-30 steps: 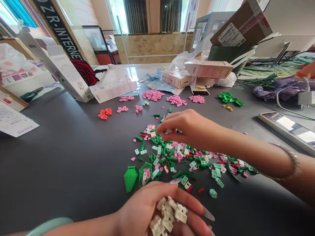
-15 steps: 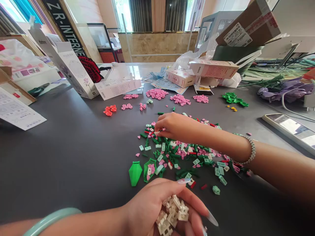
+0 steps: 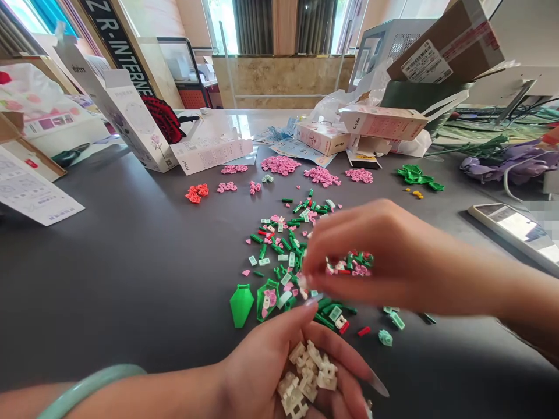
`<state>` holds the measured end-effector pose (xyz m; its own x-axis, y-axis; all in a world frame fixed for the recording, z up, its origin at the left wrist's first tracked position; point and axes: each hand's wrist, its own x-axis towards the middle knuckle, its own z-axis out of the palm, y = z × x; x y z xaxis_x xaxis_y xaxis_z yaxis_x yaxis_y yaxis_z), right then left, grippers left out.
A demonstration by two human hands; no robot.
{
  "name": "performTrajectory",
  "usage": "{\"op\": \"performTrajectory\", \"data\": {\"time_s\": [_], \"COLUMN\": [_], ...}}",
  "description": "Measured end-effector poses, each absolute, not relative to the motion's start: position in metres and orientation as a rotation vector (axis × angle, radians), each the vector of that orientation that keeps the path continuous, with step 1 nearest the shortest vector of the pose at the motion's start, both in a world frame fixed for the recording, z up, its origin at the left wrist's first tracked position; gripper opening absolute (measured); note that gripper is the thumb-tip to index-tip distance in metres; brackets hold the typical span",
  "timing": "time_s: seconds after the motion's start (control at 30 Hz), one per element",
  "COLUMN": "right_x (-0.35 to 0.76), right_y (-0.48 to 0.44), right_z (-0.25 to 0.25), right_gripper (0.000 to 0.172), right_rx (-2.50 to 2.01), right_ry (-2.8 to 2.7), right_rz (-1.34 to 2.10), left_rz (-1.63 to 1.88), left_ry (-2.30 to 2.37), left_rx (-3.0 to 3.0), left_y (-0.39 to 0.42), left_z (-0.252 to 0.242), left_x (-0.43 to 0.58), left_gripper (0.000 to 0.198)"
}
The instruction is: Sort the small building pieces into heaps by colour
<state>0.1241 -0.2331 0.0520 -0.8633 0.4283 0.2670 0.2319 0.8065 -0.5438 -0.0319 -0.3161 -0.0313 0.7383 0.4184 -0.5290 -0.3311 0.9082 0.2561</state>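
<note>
My left hand [image 3: 257, 366] is cupped palm up at the bottom, its fingers curled round several cream-white building bricks [image 3: 308, 375]. Above it, blurred by motion, my right hand [image 3: 371, 256] has thumb and fingertips pinched together on what looks like a small white brick [image 3: 302, 282]. Under and behind that hand spreads a mixed pile of small bricks [image 3: 279, 247] in green, pink, mint, red and white; the hand hides part of it. A bright green leaf-shaped piece [image 3: 241, 305] lies left of the pile, and a similar leaf piece [image 3: 261, 302] beside it has pink bits on it.
Sorted groups of pink pieces [image 3: 282, 165], red pieces [image 3: 197, 192] and green pieces [image 3: 417, 176] lie farther back. Opened white boxes [image 3: 135, 125] stand at the left; pink-white cartons [image 3: 384, 121] are stacked at the right. A flat white device [image 3: 515, 227] lies right.
My right hand has lifted from the left part of the pile and come back toward my left hand, carrying something small and white. My left hand stays cupped round the bricks.
</note>
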Motion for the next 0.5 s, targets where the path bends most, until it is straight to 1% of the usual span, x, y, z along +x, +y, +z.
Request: {"op": "performTrajectory", "data": {"time_s": [0.1, 0.13, 0.23, 0.33, 0.43, 0.5], "right_x": [0.13, 0.13, 0.129, 0.129, 0.131, 0.132], "right_y": [-0.262, -0.268, -0.28, -0.283, -0.285, -0.285], "right_z": [0.051, 0.047, 0.036, 0.033, 0.032, 0.03], "right_gripper": [0.018, 0.02, 0.029, 0.026, 0.023, 0.025], "right_rx": [-0.536, -0.521, -0.529, -0.485, -0.47, -0.488], "right_ry": [-2.749, -2.799, -2.871, -2.903, -2.913, -2.895], "right_rz": [0.846, 0.821, 0.557, 0.477, 0.45, 0.439], "left_rz": [0.43, 0.451, 0.526, 0.548, 0.519, 0.529], "left_ry": [0.664, 0.691, 0.764, 0.798, 0.789, 0.779], "left_rx": [0.13, 0.132, 0.176, 0.208, 0.233, 0.28], "left_y": [-0.317, -0.317, -0.318, -0.324, -0.332, -0.332], "left_z": [-0.039, -0.043, -0.052, -0.055, -0.049, -0.042], "left_x": [-0.028, -0.027, -0.024, -0.028, -0.033, -0.033], "left_gripper": [0.067, 0.063, 0.042, 0.023, 0.024, 0.027]}}
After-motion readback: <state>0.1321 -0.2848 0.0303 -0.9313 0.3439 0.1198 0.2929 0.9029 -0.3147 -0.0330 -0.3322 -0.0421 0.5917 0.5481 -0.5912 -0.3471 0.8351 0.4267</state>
